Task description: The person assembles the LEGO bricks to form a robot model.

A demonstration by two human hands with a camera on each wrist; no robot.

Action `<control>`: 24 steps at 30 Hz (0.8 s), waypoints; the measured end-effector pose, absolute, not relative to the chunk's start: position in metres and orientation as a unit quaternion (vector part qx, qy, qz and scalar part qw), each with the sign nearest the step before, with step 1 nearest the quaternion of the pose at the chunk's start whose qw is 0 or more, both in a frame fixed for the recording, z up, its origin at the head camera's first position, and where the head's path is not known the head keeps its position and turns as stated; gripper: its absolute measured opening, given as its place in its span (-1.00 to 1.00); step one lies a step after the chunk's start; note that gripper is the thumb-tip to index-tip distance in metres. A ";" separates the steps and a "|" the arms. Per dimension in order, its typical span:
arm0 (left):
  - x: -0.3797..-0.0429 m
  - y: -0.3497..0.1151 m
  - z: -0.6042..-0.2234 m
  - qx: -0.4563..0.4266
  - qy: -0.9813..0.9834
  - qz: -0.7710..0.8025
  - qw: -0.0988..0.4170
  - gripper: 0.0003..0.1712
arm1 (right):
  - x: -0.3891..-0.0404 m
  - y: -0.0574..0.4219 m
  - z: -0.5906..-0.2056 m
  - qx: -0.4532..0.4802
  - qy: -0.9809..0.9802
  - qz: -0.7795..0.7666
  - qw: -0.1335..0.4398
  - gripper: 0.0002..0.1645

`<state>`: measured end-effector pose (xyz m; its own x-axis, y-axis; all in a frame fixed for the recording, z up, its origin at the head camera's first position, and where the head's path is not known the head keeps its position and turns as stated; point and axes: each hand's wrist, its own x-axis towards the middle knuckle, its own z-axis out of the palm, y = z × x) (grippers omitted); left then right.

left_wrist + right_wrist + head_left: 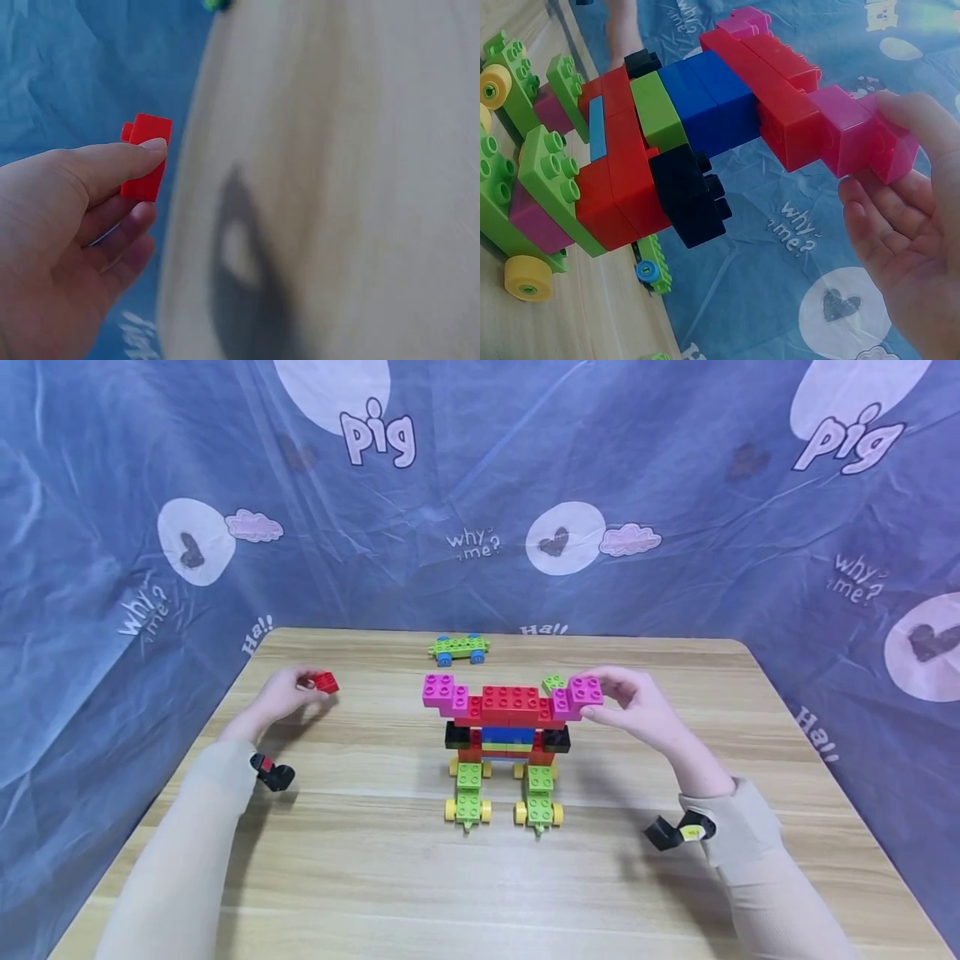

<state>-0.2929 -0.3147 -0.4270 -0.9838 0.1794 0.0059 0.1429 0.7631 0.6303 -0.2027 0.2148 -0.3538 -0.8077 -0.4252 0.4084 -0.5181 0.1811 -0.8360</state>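
Note:
Out at the left side of the table, my left hand (pixel 277 697) pinches a small red toy brick (pixel 326 682) between thumb and fingers. The left wrist view shows the thumb across the face of this red brick (pixel 148 131). Mid-table stands a toy-brick build (pixel 510 698) with green wheeled bases (pixel 468 806), red, blue and black bricks in its body, and pink bricks at both upper ends. My right hand (pixel 637 710) holds the pink brick (pixel 586 690) at its right end, with the thumb on one side and the fingers below in the right wrist view.
Near the back edge sits a green wheeled base (pixel 459 648) with blue wheels. A loose green brick (pixel 553 682) shows behind the build's right arm. A blue printed cloth (pixel 480 585) hangs beyond the table's back and sides.

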 end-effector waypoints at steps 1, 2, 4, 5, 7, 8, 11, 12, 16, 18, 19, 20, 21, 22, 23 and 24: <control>-0.293 -0.311 -0.421 0.089 0.937 0.336 0.026 -0.37 | -0.203 0.215 -0.354 0.309 -0.766 0.562 0.041 -0.56; -0.293 -0.307 -0.416 0.095 0.936 0.338 0.022 -0.37 | -0.203 0.215 -0.354 0.311 -0.765 0.563 0.041 -0.56; -0.293 -0.298 -0.403 0.108 0.934 0.340 0.013 -0.39 | -0.203 0.215 -0.354 0.313 -0.764 0.563 0.039 -0.54; -0.293 -0.293 -0.396 0.113 0.933 0.341 0.008 -0.40 | -0.203 0.216 -0.354 0.314 -0.763 0.564 0.038 -0.54; -0.291 -0.284 -0.381 0.124 0.932 0.340 0.001 -0.42 | -0.203 0.216 -0.354 0.318 -0.758 0.568 0.035 -0.52; -0.290 -0.279 -0.374 0.130 0.932 0.339 -0.003 -0.43 | -0.203 0.216 -0.354 0.320 -0.755 0.572 0.035 -0.51; -0.286 -0.263 -0.352 0.144 0.931 0.337 -0.010 -0.45 | -0.204 0.216 -0.355 0.330 -0.739 0.585 0.040 -0.49; -0.284 -0.258 -0.346 0.149 0.930 0.334 -0.014 -0.46 | -0.204 0.216 -0.355 0.334 -0.733 0.591 0.043 -0.48; -0.278 -0.240 -0.323 0.177 0.929 0.323 -0.043 -0.48 | -0.205 0.215 -0.354 0.350 -0.712 0.606 0.058 -0.44; -0.275 -0.231 -0.313 0.187 0.927 0.318 -0.058 -0.48 | -0.205 0.215 -0.353 0.354 -0.708 0.608 0.063 -0.43; -0.273 -0.226 -0.308 0.191 0.926 0.319 -0.063 -0.48 | -0.205 0.215 -0.353 0.356 -0.708 0.607 0.065 -0.43; -0.270 -0.222 -0.303 0.193 0.926 0.318 -0.068 -0.48 | -0.206 0.215 -0.352 0.356 -0.709 0.605 0.066 -0.44; -0.268 -0.217 -0.298 0.197 0.925 0.317 -0.074 -0.48 | -0.206 0.215 -0.352 0.356 -0.711 0.603 0.067 -0.45; -0.265 -0.213 -0.294 0.203 0.923 0.316 -0.079 -0.48 | -0.206 0.215 -0.351 0.355 -0.714 0.599 0.069 -0.46; -0.262 -0.208 -0.289 0.211 0.922 0.313 -0.083 -0.49 | -0.206 0.215 -0.350 0.355 -0.717 0.596 0.070 -0.47; -0.259 -0.203 -0.284 0.218 0.921 0.311 -0.086 -0.49 | -0.206 0.214 -0.349 0.356 -0.718 0.594 0.071 -0.48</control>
